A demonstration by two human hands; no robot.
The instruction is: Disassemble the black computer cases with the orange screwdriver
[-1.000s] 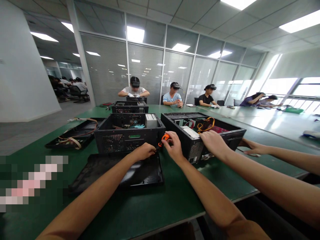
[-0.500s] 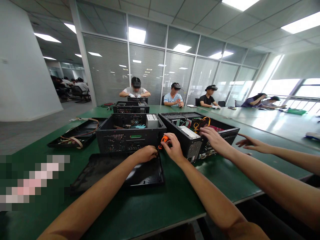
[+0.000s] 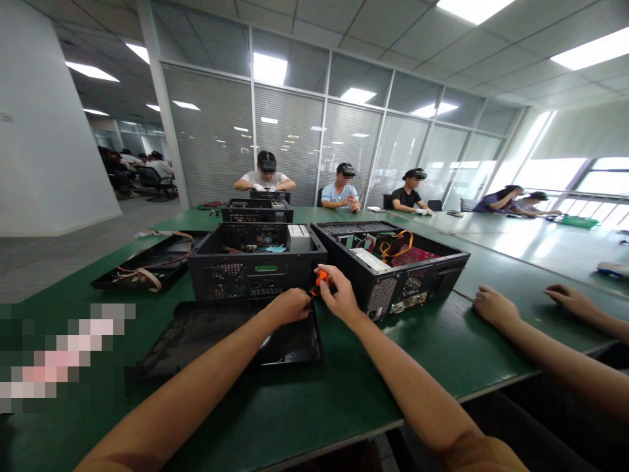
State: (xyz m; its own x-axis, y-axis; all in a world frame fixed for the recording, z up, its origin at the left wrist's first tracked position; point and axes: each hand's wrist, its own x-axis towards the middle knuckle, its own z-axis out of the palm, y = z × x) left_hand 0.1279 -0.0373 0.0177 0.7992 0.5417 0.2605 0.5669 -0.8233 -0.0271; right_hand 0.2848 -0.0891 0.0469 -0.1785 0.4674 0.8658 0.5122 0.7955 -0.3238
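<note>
My right hand is closed around a screwdriver with an orange and black handle, at the near right corner of an open black computer case. Beside the tool's lower end is my left hand, fingers curled in; whatever they pinch is hidden. Inside that case show a fan and a pale box-shaped part. Below my left forearm a black case panel lies flat on the green table.
A second open case with yellow cables stands to the right. A neighbour's hands rest on the table there. At the left lies a black front panel with loose wires. Several people sit across the table, one behind another case.
The neighbour's hands have drawn back to the right, away from the second case. My own hands have barely shifted, the right one still gripping the screwdriver.
</note>
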